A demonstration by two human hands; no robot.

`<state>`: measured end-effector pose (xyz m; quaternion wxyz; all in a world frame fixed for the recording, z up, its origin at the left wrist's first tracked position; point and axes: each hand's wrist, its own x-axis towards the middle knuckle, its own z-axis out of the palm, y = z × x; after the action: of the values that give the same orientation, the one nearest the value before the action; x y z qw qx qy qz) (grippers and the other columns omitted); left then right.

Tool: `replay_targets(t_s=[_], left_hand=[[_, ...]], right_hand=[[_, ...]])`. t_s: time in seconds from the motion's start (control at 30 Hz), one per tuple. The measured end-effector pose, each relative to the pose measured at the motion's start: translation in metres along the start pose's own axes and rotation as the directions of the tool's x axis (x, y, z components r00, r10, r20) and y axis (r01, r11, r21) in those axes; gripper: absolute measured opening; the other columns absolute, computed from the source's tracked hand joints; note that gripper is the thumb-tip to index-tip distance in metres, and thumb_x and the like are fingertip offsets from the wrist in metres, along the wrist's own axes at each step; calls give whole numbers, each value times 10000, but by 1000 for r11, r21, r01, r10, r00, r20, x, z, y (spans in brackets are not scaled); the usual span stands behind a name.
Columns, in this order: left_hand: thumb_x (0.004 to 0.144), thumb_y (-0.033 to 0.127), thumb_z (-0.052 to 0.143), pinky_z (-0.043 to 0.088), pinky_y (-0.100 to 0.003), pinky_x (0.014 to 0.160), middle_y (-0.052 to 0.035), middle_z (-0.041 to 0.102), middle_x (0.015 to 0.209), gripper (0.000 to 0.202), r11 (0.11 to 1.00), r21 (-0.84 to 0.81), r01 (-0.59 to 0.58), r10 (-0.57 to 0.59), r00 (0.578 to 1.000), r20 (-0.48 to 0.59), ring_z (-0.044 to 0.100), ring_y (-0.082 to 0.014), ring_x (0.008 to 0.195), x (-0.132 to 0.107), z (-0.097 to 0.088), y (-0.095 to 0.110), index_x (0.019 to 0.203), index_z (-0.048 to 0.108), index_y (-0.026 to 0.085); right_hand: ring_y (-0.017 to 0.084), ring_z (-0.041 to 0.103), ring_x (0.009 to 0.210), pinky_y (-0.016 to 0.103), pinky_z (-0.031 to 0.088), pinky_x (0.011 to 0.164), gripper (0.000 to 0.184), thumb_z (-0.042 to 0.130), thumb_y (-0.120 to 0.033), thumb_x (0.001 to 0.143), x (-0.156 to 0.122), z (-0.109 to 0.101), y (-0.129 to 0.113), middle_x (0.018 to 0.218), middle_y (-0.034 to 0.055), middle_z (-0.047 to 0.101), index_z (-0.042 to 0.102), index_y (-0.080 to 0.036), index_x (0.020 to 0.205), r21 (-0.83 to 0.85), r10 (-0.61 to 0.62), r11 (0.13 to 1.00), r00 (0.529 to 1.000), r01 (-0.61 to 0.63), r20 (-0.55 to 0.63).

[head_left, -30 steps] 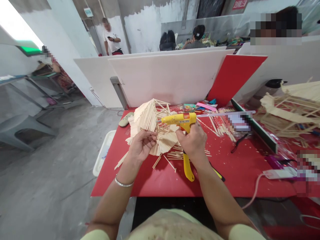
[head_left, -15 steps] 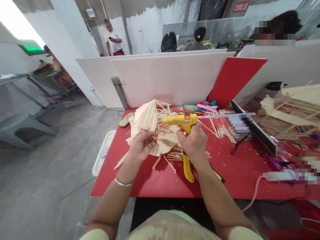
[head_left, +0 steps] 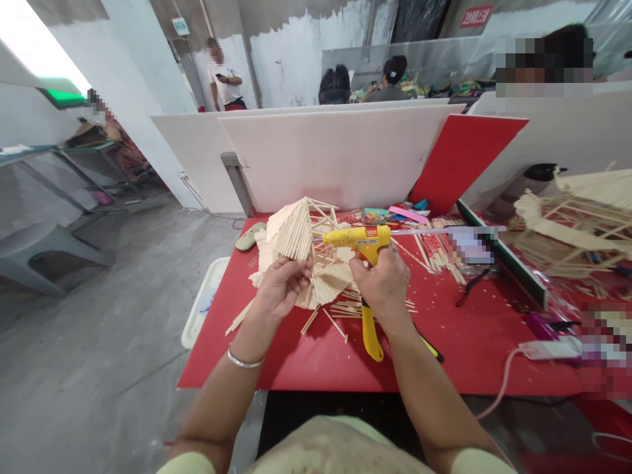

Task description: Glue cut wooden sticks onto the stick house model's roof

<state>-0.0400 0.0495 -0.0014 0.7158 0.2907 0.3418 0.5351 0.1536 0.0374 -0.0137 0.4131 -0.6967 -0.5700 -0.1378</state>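
My right hand is closed round the handle of a yellow glue gun, whose nozzle points left into a model made of thin wooden sticks. My left hand grips the near edge of that stick model, fingers curled on it, a silver bangle on the wrist. The model rests on the red table. Loose sticks lie under and beside it.
White divider boards and a red board stand behind the table. A second stick structure sits at the right, with pliers, a long ruler, a yellow tool handle and a power strip. People are farther back.
Both hands and the glue gun stay nearly still; only the view has shifted slightly.
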Motion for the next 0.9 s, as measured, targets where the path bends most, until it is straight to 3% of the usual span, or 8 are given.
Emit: replay_targets(t_s=[0.53,0.9], left_hand=[[626,105,784,481,-131,453,-39,691,698,151,1000,-8,9,-9,1000,-24,606,-61,530,0,1,0,718,666,82],[643,103,771,479,-129,453,-31,683,689,138,1000,-22,15,-16,1000,-11,608,-61,534,-1,1,0,731,666,82]], right_hand=[[239,599,737,348,419,668,277,554,-348,762,0,0,-1,889,106,665,613,-166,962,-9,2,1000,1000,-2,-15],[250,609,792,364,442,709,284,546,-337,757,1,0,-1,918,117,664,613,-159,968,12,14,1000,1000,-14,-13]])
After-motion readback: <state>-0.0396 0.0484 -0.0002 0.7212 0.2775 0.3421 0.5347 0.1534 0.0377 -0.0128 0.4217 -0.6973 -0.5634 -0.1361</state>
